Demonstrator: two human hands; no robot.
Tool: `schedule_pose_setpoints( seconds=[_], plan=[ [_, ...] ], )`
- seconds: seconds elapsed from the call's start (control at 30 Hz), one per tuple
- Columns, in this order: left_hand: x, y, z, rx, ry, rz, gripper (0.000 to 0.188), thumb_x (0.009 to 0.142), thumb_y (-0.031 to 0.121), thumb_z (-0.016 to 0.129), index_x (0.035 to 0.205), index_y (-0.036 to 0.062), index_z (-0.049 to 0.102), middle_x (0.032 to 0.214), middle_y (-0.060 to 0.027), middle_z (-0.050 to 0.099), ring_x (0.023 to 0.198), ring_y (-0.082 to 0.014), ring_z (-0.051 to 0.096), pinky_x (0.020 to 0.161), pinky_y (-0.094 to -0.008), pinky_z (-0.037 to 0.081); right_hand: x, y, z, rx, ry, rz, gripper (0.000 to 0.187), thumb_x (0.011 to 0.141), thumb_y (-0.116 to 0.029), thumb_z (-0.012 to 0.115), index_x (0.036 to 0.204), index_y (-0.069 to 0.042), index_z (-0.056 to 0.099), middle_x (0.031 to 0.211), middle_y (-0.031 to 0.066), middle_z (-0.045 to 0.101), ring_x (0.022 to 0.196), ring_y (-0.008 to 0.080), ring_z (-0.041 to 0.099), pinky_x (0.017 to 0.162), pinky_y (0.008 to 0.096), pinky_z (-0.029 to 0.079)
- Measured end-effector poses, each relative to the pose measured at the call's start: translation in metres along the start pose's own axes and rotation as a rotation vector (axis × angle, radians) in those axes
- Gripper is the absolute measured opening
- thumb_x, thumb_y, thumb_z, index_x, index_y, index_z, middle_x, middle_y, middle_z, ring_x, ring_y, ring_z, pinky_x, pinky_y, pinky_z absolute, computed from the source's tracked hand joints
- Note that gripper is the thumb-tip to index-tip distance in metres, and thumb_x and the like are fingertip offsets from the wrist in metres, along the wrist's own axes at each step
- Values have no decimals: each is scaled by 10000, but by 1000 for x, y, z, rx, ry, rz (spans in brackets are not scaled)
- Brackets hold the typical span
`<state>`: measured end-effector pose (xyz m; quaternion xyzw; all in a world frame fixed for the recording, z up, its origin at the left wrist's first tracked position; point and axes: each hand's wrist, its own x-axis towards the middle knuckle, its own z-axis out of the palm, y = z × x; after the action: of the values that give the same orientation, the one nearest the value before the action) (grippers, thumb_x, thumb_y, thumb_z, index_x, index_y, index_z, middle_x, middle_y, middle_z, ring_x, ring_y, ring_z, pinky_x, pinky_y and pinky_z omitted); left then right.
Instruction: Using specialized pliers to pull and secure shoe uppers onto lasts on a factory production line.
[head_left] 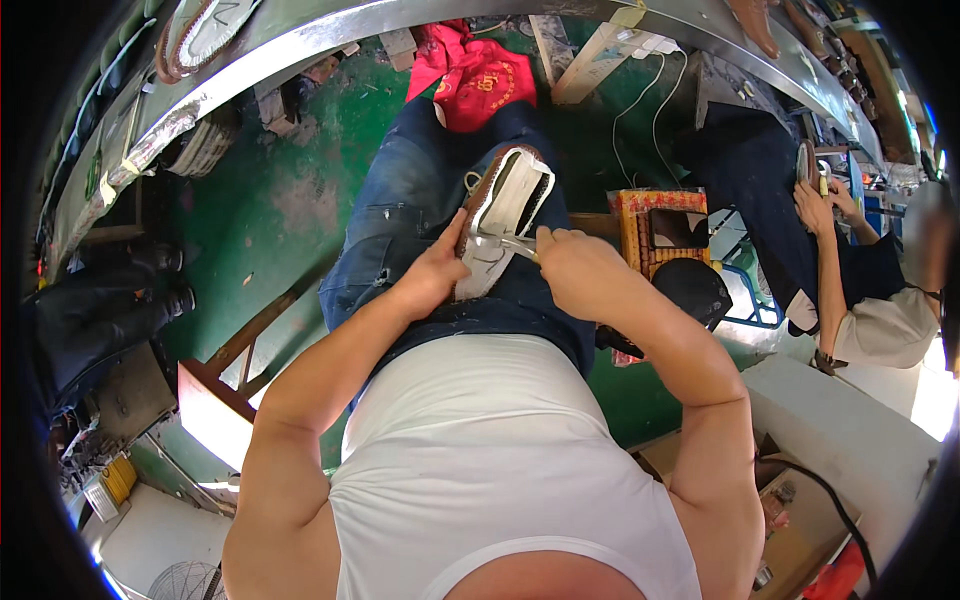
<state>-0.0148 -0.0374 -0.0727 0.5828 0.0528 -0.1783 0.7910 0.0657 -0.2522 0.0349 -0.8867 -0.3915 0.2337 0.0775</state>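
Note:
An unfinished shoe (508, 205) lies sole-side up across my lap, toe pointing away from me. It has a brown upper, and the pale underside shows with the upper's edge folded over along the rim. My left hand (432, 275) is closed on the shoe's left side near the heel. In my right hand (588, 272), fingers wrapped round, is a metal hand tool (515, 243). The tool's shiny head touches or hovers over the underside; I cannot tell which. Most of its handle is hidden in my fist.
A metal bench edge (330, 35) curves across the far side, with a shoe (205, 35) at its left. A red cloth (470, 75) lies beyond my knees. To my right are a phone (678, 229) on a small stand and a co-worker (885, 310) handling a shoe.

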Motion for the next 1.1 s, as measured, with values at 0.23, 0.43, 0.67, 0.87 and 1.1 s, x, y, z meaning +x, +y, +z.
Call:
schedule_pose_setpoints(
  seconds=[0.23, 0.43, 0.67, 0.87, 1.1],
  plan=[
    [32, 1, 4, -372, 405, -272, 747, 1031, 579, 261, 1498, 2, 341, 1514, -139, 407, 1376, -218, 398, 1130, -338, 305, 18, 11, 28, 145, -60, -55, 185, 874, -159, 627, 940, 8, 585, 843, 217, 648, 833, 396, 649, 736, 478, 512],
    [45, -24, -9, 462, 631, -97, 595, 1054, 454, 271, 1317, 20, 582, 1169, -229, 665, 1145, -361, 615, 1005, -383, 442, 14, -4, 38, 190, 82, 18, 257, 888, -184, 610, 1004, 38, 553, 944, 238, 645, 868, 410, 649, 765, 480, 515],
    [37, -12, -3, 765, 539, 272, 420, 1034, 284, 402, 1306, 11, 570, 1160, -264, 644, 1061, -426, 628, 920, -424, 511, 15, 17, 40, 114, 409, 32, 303, 898, -158, 615, 1105, 45, 527, 1005, 256, 625, 964, 416, 628, 835, 468, 508],
    [31, -2, -4, 1174, 261, 355, 502, 1007, 289, 456, 1496, 219, 364, 1403, -270, 470, 938, -449, 661, 818, -488, 556, 11, 36, 57, 238, 183, 239, 227, 916, -200, 589, 1014, 3, 563, 943, 223, 646, 903, 401, 642, 775, 474, 519],
    [37, 18, -6, 1240, 107, 173, 578, 998, 306, 475, 1533, 286, 257, 1415, -344, 404, 887, -471, 665, 763, -496, 569, 26, 49, 13, 500, 284, 126, 264, 974, -241, 568, 1038, 15, 583, 789, 144, 629, 740, 250, 658, 698, 376, 519]
  ],
)
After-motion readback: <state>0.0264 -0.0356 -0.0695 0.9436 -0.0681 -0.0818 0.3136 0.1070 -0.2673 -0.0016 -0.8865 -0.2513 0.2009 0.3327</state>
